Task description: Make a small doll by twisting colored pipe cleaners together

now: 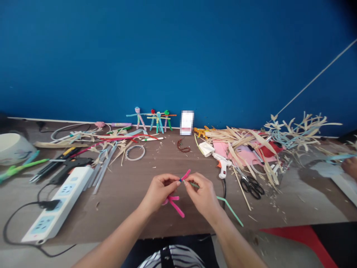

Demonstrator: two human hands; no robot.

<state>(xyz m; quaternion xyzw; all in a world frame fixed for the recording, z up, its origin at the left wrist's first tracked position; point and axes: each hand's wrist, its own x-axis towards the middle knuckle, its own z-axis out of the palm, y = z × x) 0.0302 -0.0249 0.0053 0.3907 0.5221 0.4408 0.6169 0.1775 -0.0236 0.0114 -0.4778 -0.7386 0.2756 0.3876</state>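
My left hand pinches a pink pipe-cleaner piece whose ends stick out above and below the fingers. My right hand pinches a green pipe cleaner that trails off to the right over the brown table. The fingertips of both hands meet at a small blue spot on the pink piece. Both hands hover just above the table's front middle.
A white power strip with a black plug lies left. A white glue gun and black scissors sit right, beside a pile of straw strips. Several pipe-cleaner figures stand by the blue wall. Another person's hand shows far right.
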